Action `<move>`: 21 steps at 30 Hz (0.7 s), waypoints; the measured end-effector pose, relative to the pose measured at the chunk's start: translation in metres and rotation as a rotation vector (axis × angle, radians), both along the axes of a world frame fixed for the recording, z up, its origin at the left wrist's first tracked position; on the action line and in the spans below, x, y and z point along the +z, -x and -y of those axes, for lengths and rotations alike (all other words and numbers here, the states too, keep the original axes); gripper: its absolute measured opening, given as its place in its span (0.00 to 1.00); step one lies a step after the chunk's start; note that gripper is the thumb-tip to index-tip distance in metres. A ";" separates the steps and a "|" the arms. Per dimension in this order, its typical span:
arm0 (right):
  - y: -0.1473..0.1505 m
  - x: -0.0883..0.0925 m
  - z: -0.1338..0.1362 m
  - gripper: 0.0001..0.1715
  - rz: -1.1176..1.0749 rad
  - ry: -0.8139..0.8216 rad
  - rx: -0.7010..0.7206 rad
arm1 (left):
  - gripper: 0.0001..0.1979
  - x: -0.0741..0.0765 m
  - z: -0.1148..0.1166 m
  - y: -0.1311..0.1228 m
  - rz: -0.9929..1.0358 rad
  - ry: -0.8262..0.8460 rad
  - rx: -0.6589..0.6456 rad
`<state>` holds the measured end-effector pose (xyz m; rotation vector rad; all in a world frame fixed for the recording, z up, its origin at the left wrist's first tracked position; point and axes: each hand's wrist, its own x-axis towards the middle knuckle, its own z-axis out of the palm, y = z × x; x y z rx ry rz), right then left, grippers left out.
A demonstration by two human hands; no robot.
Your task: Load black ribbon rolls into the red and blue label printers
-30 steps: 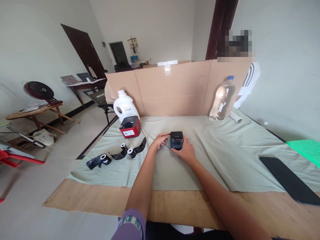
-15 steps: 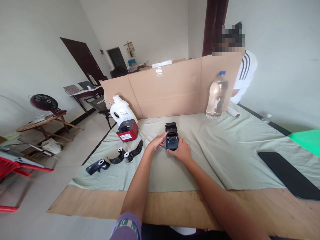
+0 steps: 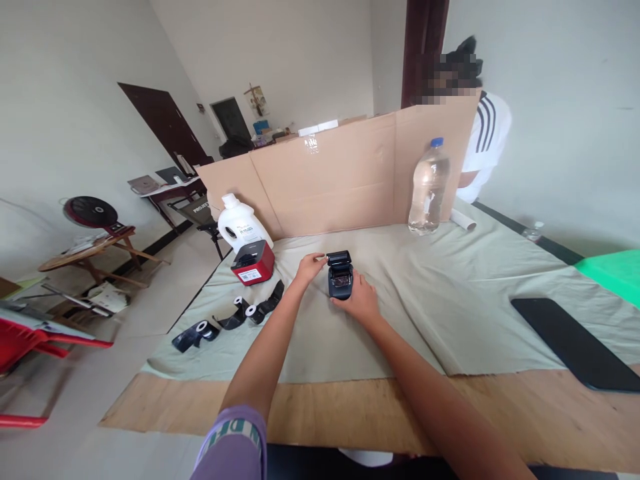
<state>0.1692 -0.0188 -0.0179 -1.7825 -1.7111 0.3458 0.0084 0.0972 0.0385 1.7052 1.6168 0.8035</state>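
A small black receipt printer [image 3: 341,291] stands on the cloth in front of me, its lid [image 3: 339,257] raised and its inner compartment showing. My right hand [image 3: 361,297] is wrapped round the printer's right side, with the thumb along the front. At the lid's left edge, the fingertips of my left hand [image 3: 311,268] are pinched together on it. To the left lie several black rolls [image 3: 254,314] with white cores, their strips partly unwound. Behind them sits a red and black box-shaped device [image 3: 254,263] with a white label.
A white jug [image 3: 242,223] stands behind the red device. A cardboard sheet [image 3: 330,177] rises along the back, with a clear water bottle [image 3: 429,190] before it. A black phone-like slab [image 3: 570,340] lies right. A person in a white shirt [image 3: 487,137] is beyond the cardboard.
The lid has swung further up and back, uncovering more of the compartment. My left hand has moved up and away from the body with it; my right hand still holds the printer.
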 end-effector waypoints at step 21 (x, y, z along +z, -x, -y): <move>0.001 -0.005 -0.003 0.59 0.004 0.010 -0.018 | 0.09 0.021 -0.002 -0.042 -0.391 -0.161 -0.490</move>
